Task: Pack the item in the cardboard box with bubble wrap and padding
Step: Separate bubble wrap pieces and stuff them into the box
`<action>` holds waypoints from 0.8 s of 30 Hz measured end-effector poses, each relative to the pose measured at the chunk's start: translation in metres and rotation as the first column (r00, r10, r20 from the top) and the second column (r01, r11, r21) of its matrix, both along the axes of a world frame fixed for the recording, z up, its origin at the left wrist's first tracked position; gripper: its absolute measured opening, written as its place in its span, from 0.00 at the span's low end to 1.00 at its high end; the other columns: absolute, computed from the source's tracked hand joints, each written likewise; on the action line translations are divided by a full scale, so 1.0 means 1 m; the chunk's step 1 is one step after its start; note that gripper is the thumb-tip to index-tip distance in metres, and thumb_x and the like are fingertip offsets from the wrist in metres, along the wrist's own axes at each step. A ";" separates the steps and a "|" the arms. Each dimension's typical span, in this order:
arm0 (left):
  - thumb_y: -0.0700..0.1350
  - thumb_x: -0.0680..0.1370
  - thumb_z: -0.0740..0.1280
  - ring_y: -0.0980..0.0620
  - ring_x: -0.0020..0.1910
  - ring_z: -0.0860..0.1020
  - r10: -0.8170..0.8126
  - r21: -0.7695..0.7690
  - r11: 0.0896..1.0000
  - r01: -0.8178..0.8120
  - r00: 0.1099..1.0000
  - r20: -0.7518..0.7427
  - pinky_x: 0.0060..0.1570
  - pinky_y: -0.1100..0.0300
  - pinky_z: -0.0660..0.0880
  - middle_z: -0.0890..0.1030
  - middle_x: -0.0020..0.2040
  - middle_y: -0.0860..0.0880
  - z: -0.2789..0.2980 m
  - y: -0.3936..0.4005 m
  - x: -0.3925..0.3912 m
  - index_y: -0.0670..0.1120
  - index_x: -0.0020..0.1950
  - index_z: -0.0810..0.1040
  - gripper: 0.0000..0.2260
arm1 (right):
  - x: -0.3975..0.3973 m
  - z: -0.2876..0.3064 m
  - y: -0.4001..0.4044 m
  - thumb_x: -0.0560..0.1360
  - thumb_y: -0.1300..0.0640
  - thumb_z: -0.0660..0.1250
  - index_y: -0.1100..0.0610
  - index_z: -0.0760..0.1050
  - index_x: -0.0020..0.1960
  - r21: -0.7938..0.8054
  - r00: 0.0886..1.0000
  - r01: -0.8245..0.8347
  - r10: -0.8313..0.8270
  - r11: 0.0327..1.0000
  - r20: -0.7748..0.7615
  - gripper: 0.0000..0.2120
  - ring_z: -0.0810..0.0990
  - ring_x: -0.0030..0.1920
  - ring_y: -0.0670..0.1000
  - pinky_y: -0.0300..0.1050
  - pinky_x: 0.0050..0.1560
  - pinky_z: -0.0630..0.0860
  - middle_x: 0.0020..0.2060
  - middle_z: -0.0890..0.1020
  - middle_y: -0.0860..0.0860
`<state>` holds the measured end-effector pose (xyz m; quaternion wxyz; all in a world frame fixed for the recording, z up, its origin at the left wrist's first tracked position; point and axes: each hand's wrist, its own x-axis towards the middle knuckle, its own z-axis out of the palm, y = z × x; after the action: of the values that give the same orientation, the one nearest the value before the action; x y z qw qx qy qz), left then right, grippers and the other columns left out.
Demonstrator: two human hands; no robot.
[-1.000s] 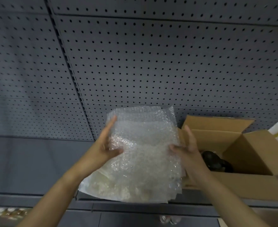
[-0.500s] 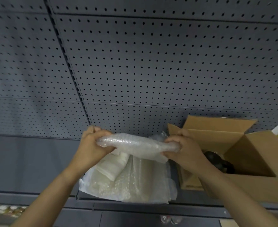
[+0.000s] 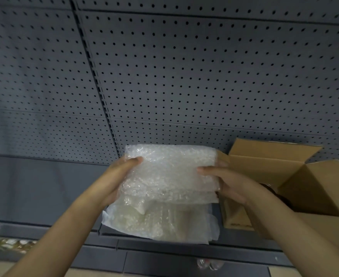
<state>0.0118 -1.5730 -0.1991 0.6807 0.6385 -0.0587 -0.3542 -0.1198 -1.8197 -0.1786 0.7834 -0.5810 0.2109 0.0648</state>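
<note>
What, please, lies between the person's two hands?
In the head view, a folded bubble wrap sheet spans between the left hand and right hand, both gripping its edges.

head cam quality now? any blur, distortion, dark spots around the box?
Head view: dim, flat light; wide-angle bends the pegboard seams. Both hands, left hand and right hand, and the bubble wrap look fairly sharp. The cardboard box interior is shadowed, its dark contents unreadable.
</note>
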 end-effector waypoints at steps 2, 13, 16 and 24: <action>0.55 0.64 0.79 0.42 0.60 0.79 -0.060 -0.062 0.997 0.053 0.992 -0.112 0.65 0.46 0.71 0.81 0.61 0.42 -0.002 0.002 -0.002 0.45 0.65 0.76 0.33 | 0.000 -0.003 0.000 0.68 0.63 0.72 0.56 0.77 0.60 -0.041 1.000 0.015 -0.015 0.999 0.014 0.21 0.84 0.51 0.51 0.44 0.49 0.82 0.50 0.85 0.52; 0.42 0.81 0.59 0.39 0.63 0.76 -0.384 -0.604 0.784 0.143 0.876 -0.291 0.68 0.46 0.67 0.78 0.62 0.37 0.004 -0.009 -0.024 0.35 0.66 0.73 0.17 | -0.014 0.001 0.016 0.56 0.54 0.81 0.60 0.83 0.53 0.446 0.986 -0.066 -0.010 0.893 0.165 0.26 0.85 0.47 0.58 0.51 0.43 0.81 0.48 0.85 0.57; 0.41 0.76 0.68 0.41 0.59 0.80 -0.381 -0.620 0.773 0.135 0.881 -0.282 0.63 0.47 0.74 0.82 0.58 0.39 0.012 -0.020 -0.034 0.35 0.62 0.78 0.16 | -0.010 -0.005 0.033 0.60 0.54 0.79 0.59 0.84 0.48 0.426 0.982 -0.127 0.054 0.896 0.181 0.18 0.85 0.45 0.55 0.51 0.46 0.79 0.43 0.85 0.54; 0.43 0.68 0.76 0.44 0.50 0.83 -0.514 -0.546 0.783 0.299 0.805 -0.296 0.51 0.51 0.79 0.85 0.49 0.42 0.010 -0.027 -0.036 0.40 0.55 0.83 0.16 | -0.009 -0.012 0.046 0.66 0.56 0.76 0.62 0.80 0.58 0.332 0.958 -0.258 0.195 0.907 0.210 0.22 0.81 0.56 0.56 0.51 0.57 0.77 0.53 0.83 0.57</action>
<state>-0.0244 -1.6004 -0.1893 0.7156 0.3287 -0.1318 -0.6021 -0.1291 -1.7742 -0.1909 0.8780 -0.4533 0.0581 0.1422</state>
